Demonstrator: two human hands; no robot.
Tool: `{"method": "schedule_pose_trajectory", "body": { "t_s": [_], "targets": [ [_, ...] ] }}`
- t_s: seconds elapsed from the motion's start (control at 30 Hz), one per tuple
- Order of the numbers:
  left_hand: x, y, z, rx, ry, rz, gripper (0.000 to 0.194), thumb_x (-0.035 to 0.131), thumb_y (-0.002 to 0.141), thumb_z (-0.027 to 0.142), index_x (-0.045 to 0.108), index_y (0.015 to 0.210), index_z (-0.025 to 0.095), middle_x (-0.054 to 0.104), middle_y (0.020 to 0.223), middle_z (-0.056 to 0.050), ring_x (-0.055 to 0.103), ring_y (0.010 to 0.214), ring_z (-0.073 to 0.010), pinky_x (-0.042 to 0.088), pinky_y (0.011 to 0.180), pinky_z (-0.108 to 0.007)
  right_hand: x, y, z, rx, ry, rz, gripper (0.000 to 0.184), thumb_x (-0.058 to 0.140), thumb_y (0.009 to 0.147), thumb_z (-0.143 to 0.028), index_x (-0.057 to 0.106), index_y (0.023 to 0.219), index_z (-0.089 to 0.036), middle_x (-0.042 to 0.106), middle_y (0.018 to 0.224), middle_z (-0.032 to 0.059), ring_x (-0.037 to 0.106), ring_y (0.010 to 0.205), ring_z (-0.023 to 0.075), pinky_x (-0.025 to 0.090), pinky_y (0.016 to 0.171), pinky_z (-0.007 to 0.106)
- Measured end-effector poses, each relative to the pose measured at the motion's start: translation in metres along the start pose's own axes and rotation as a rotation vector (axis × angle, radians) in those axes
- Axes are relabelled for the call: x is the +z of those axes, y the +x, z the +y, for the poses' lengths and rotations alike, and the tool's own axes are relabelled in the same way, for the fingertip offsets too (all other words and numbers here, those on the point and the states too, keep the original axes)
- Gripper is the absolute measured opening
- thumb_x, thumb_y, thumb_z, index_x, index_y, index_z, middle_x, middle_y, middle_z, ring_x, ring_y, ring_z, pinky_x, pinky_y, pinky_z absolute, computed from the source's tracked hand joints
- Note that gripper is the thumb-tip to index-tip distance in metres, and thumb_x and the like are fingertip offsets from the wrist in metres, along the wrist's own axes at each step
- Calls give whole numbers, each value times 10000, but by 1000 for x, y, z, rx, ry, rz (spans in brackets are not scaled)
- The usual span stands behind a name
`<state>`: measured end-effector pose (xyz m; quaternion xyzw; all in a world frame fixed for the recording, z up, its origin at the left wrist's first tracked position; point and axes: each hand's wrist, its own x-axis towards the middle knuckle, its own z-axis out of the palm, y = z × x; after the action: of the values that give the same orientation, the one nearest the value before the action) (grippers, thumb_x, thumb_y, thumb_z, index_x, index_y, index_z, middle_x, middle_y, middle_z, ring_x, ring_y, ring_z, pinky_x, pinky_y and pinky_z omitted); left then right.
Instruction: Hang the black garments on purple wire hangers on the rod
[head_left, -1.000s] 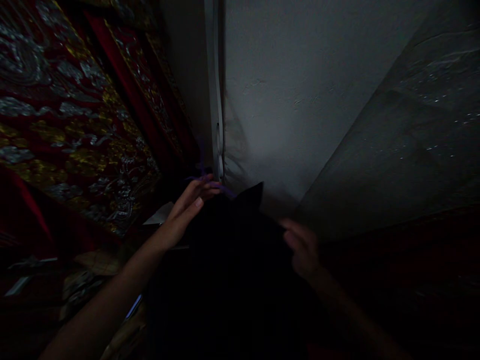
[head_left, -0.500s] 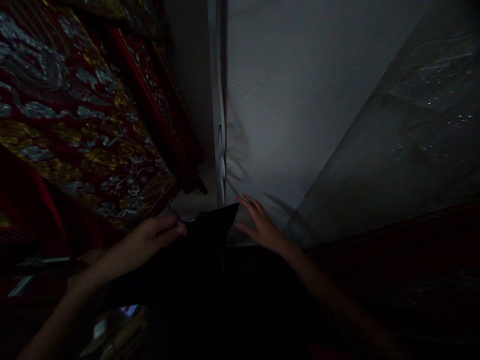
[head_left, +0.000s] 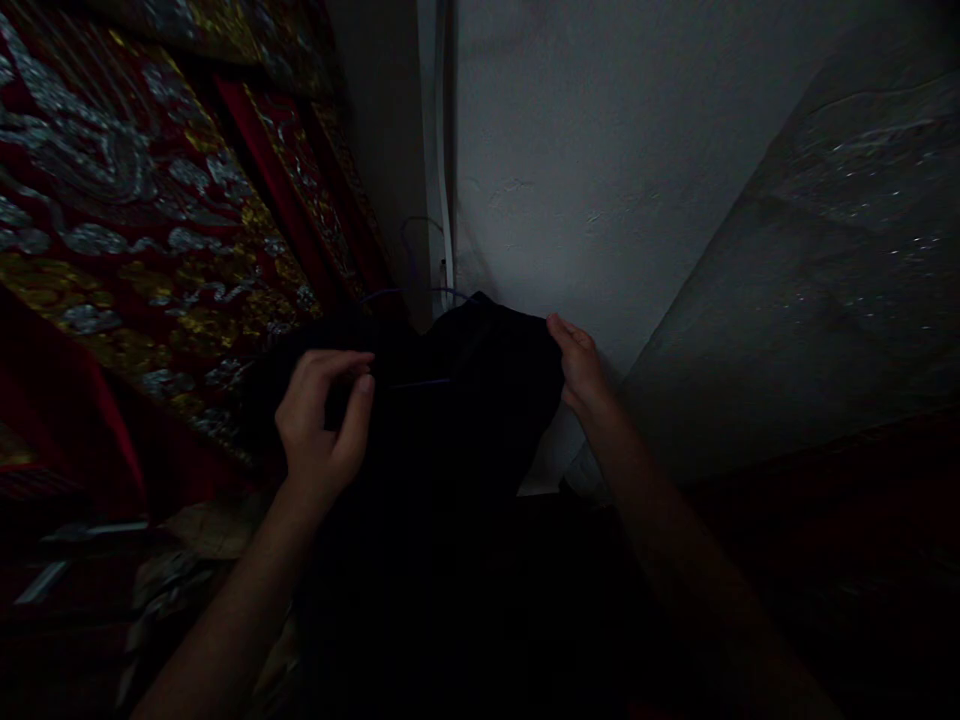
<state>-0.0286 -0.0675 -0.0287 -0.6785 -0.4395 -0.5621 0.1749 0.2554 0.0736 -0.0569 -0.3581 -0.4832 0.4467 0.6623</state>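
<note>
A black garment (head_left: pixel 480 400) fills the middle of the view, its folds lost in the dark. My right hand (head_left: pixel 581 365) pinches its right edge between thumb and fingers, drawing the cloth out to that side. At the left, my left hand (head_left: pixel 322 415) is curled, thumb and forefinger close together against the black cloth; the gap between the tips is too dark to see well. A thin purple hanger (head_left: pixel 418 383) shows at the garment, with its hook above and part of its wire covered by cloth.
Red cloth panels with gold and silver embroidery (head_left: pixel 180 240) hang on the left. Behind stands a pale wall (head_left: pixel 592 170) with a narrow vertical pipe or cable (head_left: pixel 442 150). A clear plastic sheet (head_left: pixel 847 260) covers the right side. Dim clutter (head_left: pixel 217 530) lies lower left.
The black garment has risen and spread wider, and the hanger shows more fully. My right hand has moved right and up and taken the cloth's edge. My left hand has turned upright.
</note>
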Motion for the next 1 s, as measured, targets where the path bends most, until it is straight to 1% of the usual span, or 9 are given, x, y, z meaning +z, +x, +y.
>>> {"method": "schedule_pose_trajectory", "body": {
  "t_s": [0.1, 0.2, 0.3, 0.5, 0.57, 0.63, 0.67, 0.8, 1.0],
  "targets": [
    [16, -34, 1, 18, -78, -374, 247, 515, 964, 232, 604, 1194, 221, 696, 965, -42, 673, 863, -175, 530, 803, -297, -16, -8, 2, 6, 9, 81, 463, 779, 669, -622, 690, 858, -210, 740, 821, 44, 704, 822, 231, 563, 765, 348],
    [43, -77, -9, -155, -64, -764, 424, 489, 979, 264, 466, 1402, 252, 705, 916, -29, 694, 784, -186, 541, 719, -290, -35, -28, 14, 52, -21, 123, 433, 768, 699, -606, 707, 852, -206, 745, 817, 57, 710, 856, 250, 569, 774, 369],
    [67, -120, -24, -269, 33, -903, 365, 517, 963, 285, 561, 1325, 260, 686, 912, -49, 687, 763, -210, 549, 714, -317, -47, -43, 28, 32, -66, 152, 426, 769, 701, -599, 709, 831, -198, 738, 820, 52, 695, 895, 250, 548, 822, 374],
    [78, -180, -26, -424, -66, -683, 155, 537, 951, 295, 658, 1017, 223, 647, 1010, -75, 655, 922, -221, 540, 871, -373, -43, -59, 45, -165, -231, 312, 358, 698, 787, -488, 691, 981, -186, 710, 1051, 64, 626, 1053, 236, 462, 974, 409],
    [77, -192, -18, -496, -158, -585, 141, 520, 961, 305, 627, 963, 214, 664, 943, -52, 661, 889, -205, 536, 841, -347, -32, -84, 54, -271, -301, 479, 365, 710, 777, -413, 658, 1070, -202, 658, 1171, 74, 588, 1108, 229, 441, 995, 404],
    [77, -200, -8, -576, -227, -482, 147, 519, 962, 327, 590, 915, 207, 661, 847, -29, 661, 815, -188, 530, 772, -310, -15, -119, 68, -237, -313, 550, 328, 703, 785, -402, 637, 1039, -206, 643, 1116, 70, 592, 1053, 219, 459, 941, 375],
    [78, -204, -3, -616, -250, -433, 156, 522, 960, 337, 572, 893, 205, 650, 808, -20, 655, 776, -179, 523, 737, -293, -5, -138, 76, -135, -283, 477, 277, 682, 805, -423, 630, 965, -203, 650, 1006, 56, 610, 950, 206, 482, 869, 351],
    [79, -207, 14, -745, -335, -304, 127, 545, 948, 328, 552, 946, 201, 634, 841, -29, 651, 791, -168, 520, 739, -284, 30, -195, 108, 325, -242, -154, 341, 669, 794, -541, 577, 816, -213, 629, 762, 24, 604, 734, 189, 482, 670, 296],
    [80, -198, 28, -912, -652, -275, 657, 612, 893, 239, 290, 1465, 261, 625, 889, 0, 684, 856, -156, 565, 822, -309, 33, -191, 117, 304, -482, -355, 320, 584, 882, -522, 508, 781, -228, 590, 713, -2, 579, 688, 174, 447, 667, 291]
  ]
}}
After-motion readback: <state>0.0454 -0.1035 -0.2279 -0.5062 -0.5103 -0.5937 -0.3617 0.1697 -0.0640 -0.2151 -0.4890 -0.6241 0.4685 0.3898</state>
